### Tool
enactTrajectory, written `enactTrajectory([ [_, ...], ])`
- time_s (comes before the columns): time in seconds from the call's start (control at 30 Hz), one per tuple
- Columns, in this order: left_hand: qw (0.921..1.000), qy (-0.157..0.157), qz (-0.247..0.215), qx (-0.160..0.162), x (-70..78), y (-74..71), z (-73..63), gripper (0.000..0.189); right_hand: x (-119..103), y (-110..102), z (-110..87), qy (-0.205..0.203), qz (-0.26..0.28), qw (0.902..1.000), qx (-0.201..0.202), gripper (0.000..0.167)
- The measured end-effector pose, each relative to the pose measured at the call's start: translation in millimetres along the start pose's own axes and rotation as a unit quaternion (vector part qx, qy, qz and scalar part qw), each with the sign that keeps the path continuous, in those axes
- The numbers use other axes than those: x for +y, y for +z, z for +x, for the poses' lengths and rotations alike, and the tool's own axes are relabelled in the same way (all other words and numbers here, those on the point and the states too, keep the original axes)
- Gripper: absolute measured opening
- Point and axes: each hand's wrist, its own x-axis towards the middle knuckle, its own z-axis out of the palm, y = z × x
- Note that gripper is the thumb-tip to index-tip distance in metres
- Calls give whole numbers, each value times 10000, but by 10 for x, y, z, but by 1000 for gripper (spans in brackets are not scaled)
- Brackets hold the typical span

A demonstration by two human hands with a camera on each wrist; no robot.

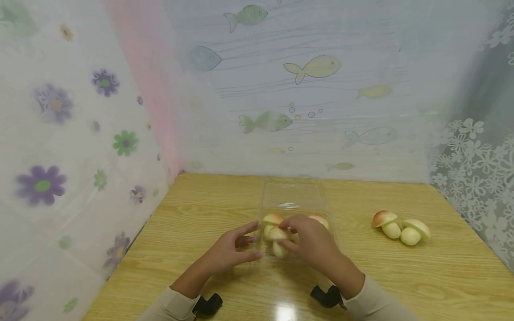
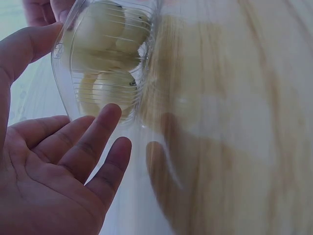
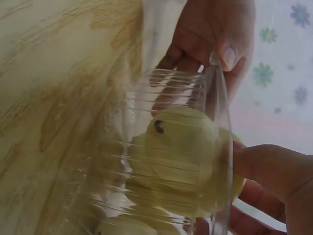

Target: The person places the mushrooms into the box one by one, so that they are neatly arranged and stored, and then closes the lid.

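Note:
A clear plastic clamshell box (image 1: 293, 194) stands on the table with its lid raised at the back. My right hand (image 1: 315, 243) reaches into it and pinches a toy mushroom (image 1: 279, 248) with a pale stem and reddish cap, near the front left. Behind that lies another mushroom (image 1: 270, 218), and a reddish cap (image 1: 320, 220) shows at the right, partly hidden by the hand. My left hand (image 1: 229, 249) is at the box's left side, thumb touching the rim, fingers spread and mostly straight. Pale round stems (image 3: 178, 142) show through the ribbed wall in the right wrist view.
Two more mushrooms, one with a reddish cap (image 1: 385, 221) and one with a paler cap (image 1: 416, 228), lie together on the wooden table (image 1: 201, 196) to the right. A fish-printed sheet (image 1: 257, 89) hangs behind, with flowered sheets at both sides.

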Motion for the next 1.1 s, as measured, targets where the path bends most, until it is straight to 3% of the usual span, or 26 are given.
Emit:
enactTrajectory([
  [0.47,10000,-7,92,10,15,-2,5,88,11,112,-13,-459,-318,9984,78,35],
  [1.1,10000,-5,53,58,21,4,6,86,12,152,-20,-464,-269,9986,-9,34],
])
